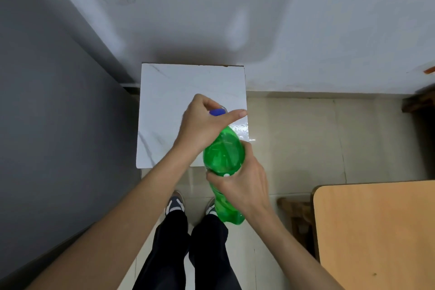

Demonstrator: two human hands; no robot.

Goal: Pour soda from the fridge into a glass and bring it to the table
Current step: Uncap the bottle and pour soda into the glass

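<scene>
Right hand fingers clamped round green soda bottle mid-body, held tilted over the white surface near its right edge. Left hand fingers closed on blue cap.

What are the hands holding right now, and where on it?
The green soda bottle: right hand grips its body, left hand pinches the blue cap.

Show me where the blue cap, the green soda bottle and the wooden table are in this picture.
blue cap (217, 112), head view, on the blue edge that shows under the left hand's fingers.
green soda bottle (223, 152), head view, on the upper body above the right hand.
wooden table (376, 231), head view, on its bare top.
</scene>
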